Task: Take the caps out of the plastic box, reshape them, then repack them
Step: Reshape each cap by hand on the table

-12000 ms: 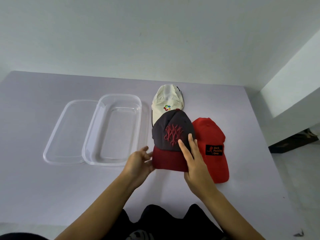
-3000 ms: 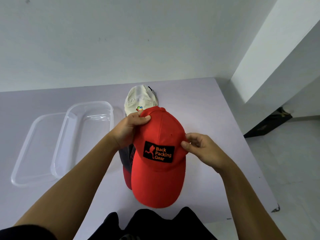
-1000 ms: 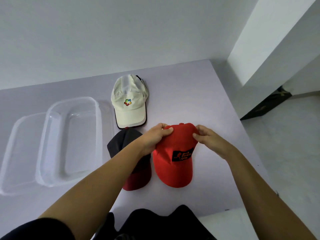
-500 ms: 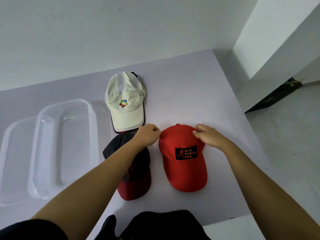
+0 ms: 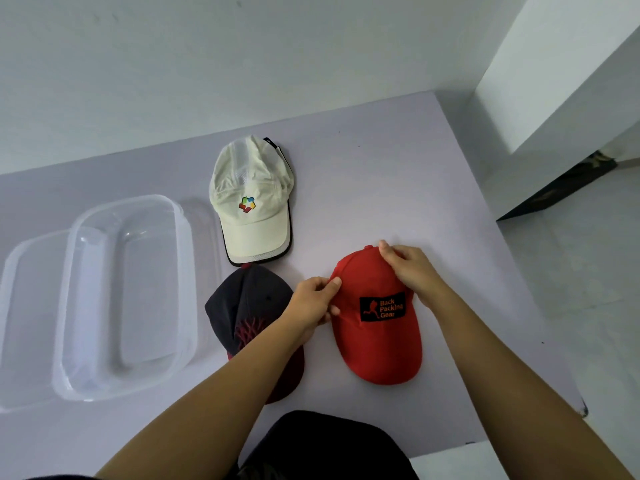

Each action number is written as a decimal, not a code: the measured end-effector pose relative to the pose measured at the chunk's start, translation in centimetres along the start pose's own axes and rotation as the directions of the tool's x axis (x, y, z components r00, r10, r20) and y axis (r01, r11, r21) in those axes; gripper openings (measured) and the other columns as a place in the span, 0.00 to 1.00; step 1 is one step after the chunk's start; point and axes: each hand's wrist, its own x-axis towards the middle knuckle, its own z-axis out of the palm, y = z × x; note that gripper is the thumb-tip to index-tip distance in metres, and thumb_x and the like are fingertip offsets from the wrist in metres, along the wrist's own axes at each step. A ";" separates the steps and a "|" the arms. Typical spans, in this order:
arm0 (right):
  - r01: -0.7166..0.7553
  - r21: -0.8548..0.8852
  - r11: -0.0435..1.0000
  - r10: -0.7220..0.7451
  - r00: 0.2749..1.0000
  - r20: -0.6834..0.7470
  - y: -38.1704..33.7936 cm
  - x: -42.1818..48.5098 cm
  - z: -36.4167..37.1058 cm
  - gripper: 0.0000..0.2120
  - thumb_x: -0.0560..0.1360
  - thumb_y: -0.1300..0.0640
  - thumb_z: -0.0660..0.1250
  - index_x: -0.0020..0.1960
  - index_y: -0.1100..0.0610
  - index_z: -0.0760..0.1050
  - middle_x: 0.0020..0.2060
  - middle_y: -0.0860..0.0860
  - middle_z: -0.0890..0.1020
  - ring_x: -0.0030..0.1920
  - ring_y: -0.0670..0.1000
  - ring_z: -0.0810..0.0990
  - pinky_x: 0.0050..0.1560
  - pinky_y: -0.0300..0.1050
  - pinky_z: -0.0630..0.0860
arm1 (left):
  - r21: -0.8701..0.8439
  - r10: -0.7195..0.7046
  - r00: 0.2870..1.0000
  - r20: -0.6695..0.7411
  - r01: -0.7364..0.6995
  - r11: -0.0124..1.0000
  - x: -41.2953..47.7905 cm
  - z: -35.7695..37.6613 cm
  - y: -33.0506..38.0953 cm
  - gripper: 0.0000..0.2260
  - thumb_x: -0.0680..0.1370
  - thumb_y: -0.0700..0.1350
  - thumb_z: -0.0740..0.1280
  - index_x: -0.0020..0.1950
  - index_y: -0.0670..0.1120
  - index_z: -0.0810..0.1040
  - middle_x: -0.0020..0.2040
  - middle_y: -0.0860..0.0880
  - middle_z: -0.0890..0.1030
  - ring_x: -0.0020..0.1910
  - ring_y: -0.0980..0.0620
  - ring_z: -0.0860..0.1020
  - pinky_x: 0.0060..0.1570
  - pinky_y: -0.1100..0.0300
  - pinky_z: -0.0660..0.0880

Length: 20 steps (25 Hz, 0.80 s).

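Note:
A red cap [image 5: 375, 344] with a black patch lies on the table, brim toward me. My left hand [image 5: 313, 303] pinches the left side of its crown. My right hand [image 5: 408, 268] grips the top right of the crown. A dark grey cap [image 5: 247, 306] with a maroon brim lies just left of it, partly under my left forearm. A cream cap [image 5: 252, 209] with a coloured logo lies further back. The clear plastic box [image 5: 180, 271] stands empty at the left.
The clear lid [image 5: 20, 306] lies under and to the left of the box. The table's right edge [image 5: 512, 271] drops to a pale floor, and its near edge is by my lap. A white wall runs behind the table.
The red cap has been set down on the table, right of the dark cap. My left hand slid down the crown's left side; my right hand stays on the crown's top.

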 end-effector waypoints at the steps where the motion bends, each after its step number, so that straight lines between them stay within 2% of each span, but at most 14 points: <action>1: 0.025 -0.017 1.000 -0.026 0.999 -0.036 0.1 0.1 0.1 0.31 0.72 0.34 0.60 0.48 0.63 0.79 0.48 0.62 0.83 0.50 0.59 0.82 0.56 0.58 0.77 | 0.011 -0.025 1.000 -0.002 0.025 1.000 0.1 0.0 0.1 0.10 0.80 0.50 0.62 0.43 0.45 0.75 0.29 0.48 0.72 0.22 0.57 0.69 0.21 0.68 0.64; 2: 0.043 -0.049 0.998 -0.046 0.997 -0.056 0.1 0.1 0.1 0.29 0.73 0.35 0.60 0.47 0.62 0.79 0.47 0.61 0.83 0.50 0.59 0.81 0.55 0.57 0.77 | 0.022 -0.051 0.999 -0.002 0.051 0.998 0.2 0.0 0.3 0.12 0.80 0.51 0.61 0.43 0.45 0.75 0.29 0.48 0.72 0.23 0.57 0.69 0.21 0.68 0.64; 4: 0.066 -0.116 0.991 -0.073 0.996 -0.059 0.1 0.4 0.2 0.24 0.76 0.39 0.58 0.49 0.58 0.80 0.46 0.56 0.84 0.50 0.55 0.81 0.55 0.54 0.76 | -0.019 -0.087 0.996 0.017 0.087 0.996 0.2 0.3 0.9 0.13 0.82 0.52 0.57 0.48 0.45 0.74 0.35 0.48 0.75 0.23 0.57 0.73 0.21 0.69 0.65; 6: 0.092 -0.103 0.990 -0.092 0.996 0.003 -0.1 0.4 0.3 0.21 0.78 0.40 0.55 0.55 0.53 0.78 0.51 0.50 0.82 0.55 0.51 0.78 0.59 0.50 0.74 | -0.133 -0.074 0.996 0.059 0.081 0.988 0.2 0.7 1.5 0.12 0.82 0.51 0.54 0.55 0.46 0.72 0.45 0.48 0.79 0.24 0.57 0.79 0.20 0.70 0.67; 7: 0.099 -0.075 0.992 -0.097 0.995 0.032 -0.1 0.5 0.4 0.20 0.79 0.41 0.54 0.57 0.52 0.77 0.52 0.48 0.80 0.57 0.50 0.77 0.61 0.49 0.73 | -0.171 -0.048 0.996 0.069 0.059 0.983 0.2 0.8 1.6 0.12 0.83 0.52 0.53 0.56 0.47 0.72 0.46 0.48 0.80 0.25 0.57 0.80 0.20 0.69 0.69; 8: 0.102 -0.041 0.994 -0.101 0.994 0.038 0.0 0.6 0.4 0.19 0.79 0.42 0.53 0.59 0.52 0.76 0.53 0.48 0.79 0.58 0.50 0.76 0.62 0.49 0.72 | -0.178 -0.016 0.998 0.064 0.028 0.984 0.2 0.8 1.6 0.12 0.82 0.52 0.53 0.56 0.48 0.72 0.44 0.48 0.81 0.25 0.56 0.80 0.20 0.69 0.69; 10: 0.089 0.012 0.996 -0.089 0.996 -0.004 0.1 0.9 0.4 0.21 0.79 0.42 0.53 0.56 0.56 0.76 0.52 0.53 0.80 0.56 0.53 0.78 0.61 0.50 0.73 | -0.111 0.044 0.999 0.010 -0.042 0.993 0.3 0.6 1.4 0.13 0.82 0.55 0.54 0.53 0.50 0.75 0.32 0.48 0.82 0.23 0.55 0.77 0.22 0.67 0.68; 12: 0.099 0.028 0.995 -0.098 0.994 -0.046 0.2 1.2 0.3 0.25 0.78 0.40 0.55 0.48 0.63 0.74 0.43 0.60 0.79 0.46 0.56 0.78 0.53 0.51 0.75 | -0.015 0.074 0.995 -0.062 -0.075 0.997 0.5 0.5 1.1 0.15 0.81 0.56 0.56 0.46 0.50 0.77 0.21 0.49 0.77 0.20 0.55 0.72 0.23 0.65 0.67; 14: 0.118 0.026 0.993 -0.116 0.991 -0.065 0.0 1.2 0.3 0.25 0.77 0.40 0.57 0.39 0.62 0.69 0.34 0.57 0.71 0.36 0.54 0.72 0.41 0.48 0.70 | 0.038 0.042 0.993 -0.111 -0.038 0.999 0.9 0.6 0.9 0.16 0.80 0.56 0.57 0.42 0.47 0.75 0.20 0.49 0.75 0.20 0.54 0.71 0.23 0.64 0.66; 16: 0.131 0.002 0.991 -0.131 0.989 -0.075 0.0 1.4 0.6 0.22 0.77 0.42 0.59 0.36 0.59 0.69 0.31 0.52 0.70 0.34 0.50 0.69 0.38 0.46 0.67 | 0.043 -0.038 0.993 -0.109 0.043 0.998 1.3 0.7 1.3 0.13 0.81 0.52 0.56 0.44 0.46 0.72 0.27 0.48 0.75 0.21 0.54 0.73 0.22 0.64 0.64; 20: 0.157 -0.081 0.984 -0.160 0.986 -0.037 0.1 1.6 0.3 0.16 0.77 0.43 0.60 0.37 0.51 0.73 0.34 0.46 0.77 0.36 0.46 0.75 0.41 0.41 0.70 | -0.099 -0.122 0.992 -0.027 0.118 0.988 1.7 -0.1 2.8 0.05 0.78 0.41 0.57 0.50 0.42 0.71 0.43 0.46 0.74 0.20 0.55 0.75 0.17 0.69 0.60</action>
